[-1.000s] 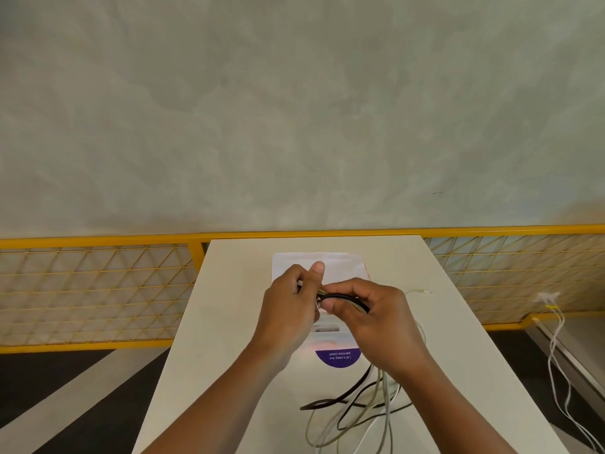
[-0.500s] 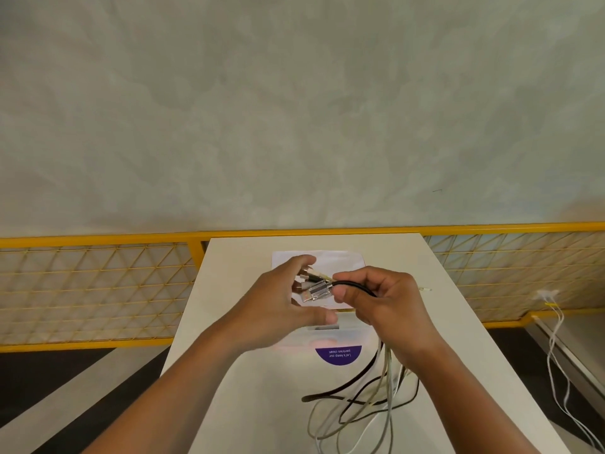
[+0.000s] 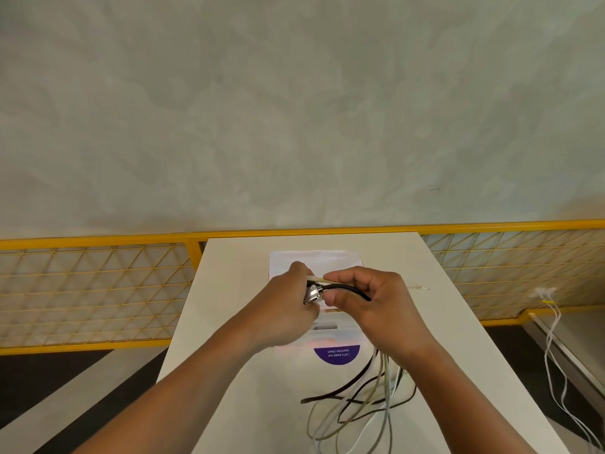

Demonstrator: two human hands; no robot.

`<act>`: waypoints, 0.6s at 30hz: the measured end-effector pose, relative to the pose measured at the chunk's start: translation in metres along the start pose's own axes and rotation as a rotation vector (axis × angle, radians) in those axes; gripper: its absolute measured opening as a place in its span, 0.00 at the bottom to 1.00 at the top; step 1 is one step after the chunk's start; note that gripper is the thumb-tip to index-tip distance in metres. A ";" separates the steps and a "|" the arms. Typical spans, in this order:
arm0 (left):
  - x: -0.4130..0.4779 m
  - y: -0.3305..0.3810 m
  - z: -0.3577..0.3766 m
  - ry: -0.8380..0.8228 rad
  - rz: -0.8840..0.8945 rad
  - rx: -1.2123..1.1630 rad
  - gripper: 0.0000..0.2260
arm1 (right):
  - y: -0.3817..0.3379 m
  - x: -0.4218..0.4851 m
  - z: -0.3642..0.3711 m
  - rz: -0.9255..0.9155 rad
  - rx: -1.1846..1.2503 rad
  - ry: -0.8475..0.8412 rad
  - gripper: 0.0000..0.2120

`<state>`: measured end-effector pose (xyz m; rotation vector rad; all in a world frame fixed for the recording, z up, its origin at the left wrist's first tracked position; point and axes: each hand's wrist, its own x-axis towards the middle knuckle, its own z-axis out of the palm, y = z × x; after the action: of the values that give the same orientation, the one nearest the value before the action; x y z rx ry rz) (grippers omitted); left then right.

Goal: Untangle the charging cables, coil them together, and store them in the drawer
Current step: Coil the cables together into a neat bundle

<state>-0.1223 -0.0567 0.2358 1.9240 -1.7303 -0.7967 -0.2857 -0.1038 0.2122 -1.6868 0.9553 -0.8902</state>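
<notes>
At the near end of the white flat-topped bench (image 3: 229,322), crossed loops of grey and black charging cable (image 3: 347,403) lie slack. Pulling the plug ends apart from here could draw them into a knot, and a loose pinch could drop a plug. Cable ends sit between the hands, raised over the bench. The left hand (image 3: 288,303) pinches the silver metal plugs (image 3: 312,293). The right hand (image 3: 370,303) grips the black cable (image 3: 347,287) and a thin cream lead (image 3: 316,279) just behind them.

At centre, over table (image 3: 222,290): left hand (image 3: 284,306), right hand (image 3: 376,309).
Lower right on table: cables (image 3: 376,381); beneath hands: sheet (image 3: 314,258); behind: railing (image 3: 98,290).
</notes>
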 end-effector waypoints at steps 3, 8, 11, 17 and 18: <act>0.000 0.001 0.001 -0.017 -0.035 -0.004 0.10 | 0.001 0.000 0.002 0.003 -0.001 -0.002 0.09; -0.003 -0.001 -0.003 -0.078 -0.045 0.103 0.09 | 0.006 -0.001 0.001 0.020 -0.002 -0.048 0.08; -0.004 0.001 -0.012 -0.093 0.031 0.169 0.20 | 0.005 0.000 -0.002 0.024 0.008 -0.097 0.08; -0.005 0.006 -0.009 -0.248 0.126 0.249 0.07 | 0.003 0.002 -0.003 -0.034 -0.060 -0.184 0.08; -0.006 0.006 -0.009 -0.268 0.115 0.253 0.06 | 0.004 0.002 -0.004 -0.036 -0.077 -0.187 0.08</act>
<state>-0.1212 -0.0524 0.2477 1.9229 -2.1742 -0.8601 -0.2886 -0.1081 0.2101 -1.8226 0.8437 -0.7126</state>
